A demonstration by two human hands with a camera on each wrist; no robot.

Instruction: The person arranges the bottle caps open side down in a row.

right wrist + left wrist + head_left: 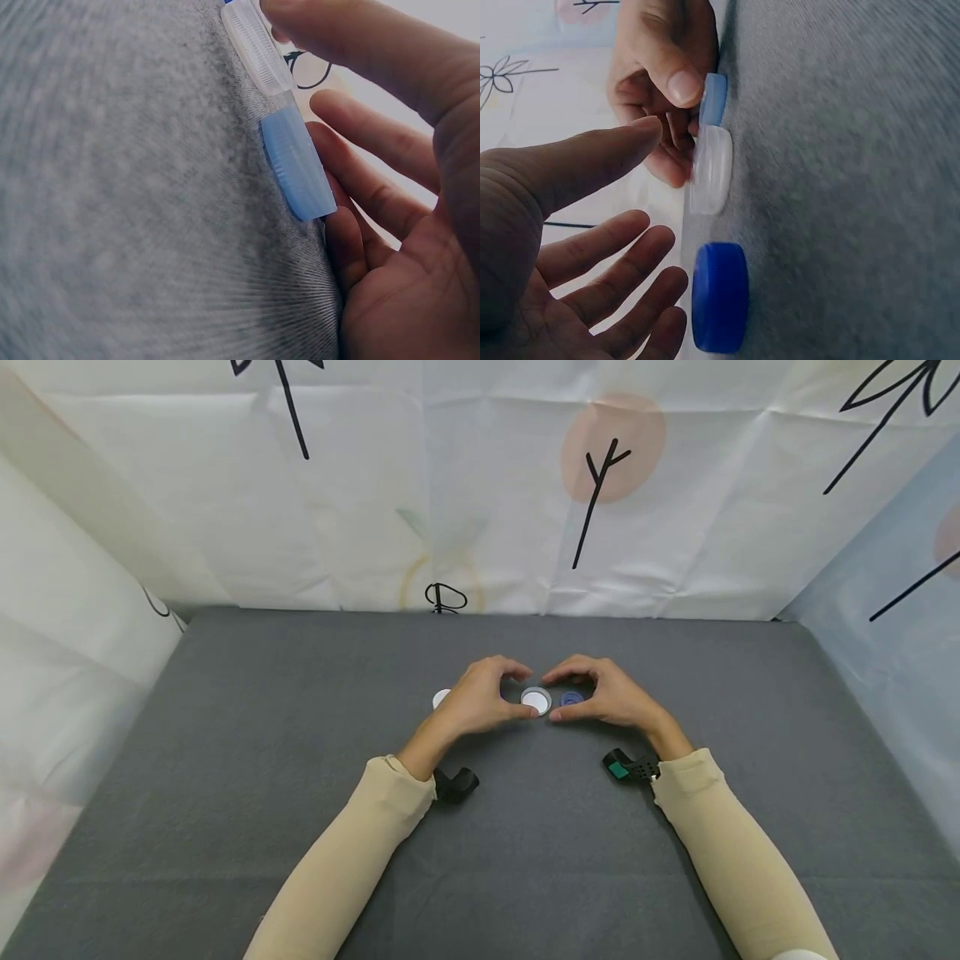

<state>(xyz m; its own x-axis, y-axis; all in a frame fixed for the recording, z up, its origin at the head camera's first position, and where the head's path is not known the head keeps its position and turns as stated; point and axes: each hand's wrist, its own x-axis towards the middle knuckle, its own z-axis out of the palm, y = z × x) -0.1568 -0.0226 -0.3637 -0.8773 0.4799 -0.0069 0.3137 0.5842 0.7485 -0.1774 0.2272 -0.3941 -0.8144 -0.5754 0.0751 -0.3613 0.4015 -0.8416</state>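
Observation:
Several bottle caps lie in a row on the grey cloth. The translucent white cap (536, 699) sits between my two hands. To its right is a light blue cap (296, 165), with the loosely bent fingers of my right hand (615, 695) and its thumb on either side. My left hand (474, 700) curves around the other side of the row, thumb apart from the fingers, holding nothing. Close by it stands a dark blue cap (720, 298), mostly hidden behind that hand in the head view. A white cap (440, 697) shows partly past the left hand's outer side.
Grey cloth (525, 860) covers the table. White printed fabric (360, 510) hangs behind its far edge and along both sides. A black band with a camera (456, 785) is on the left wrist, another wrist device (628, 767) on the right.

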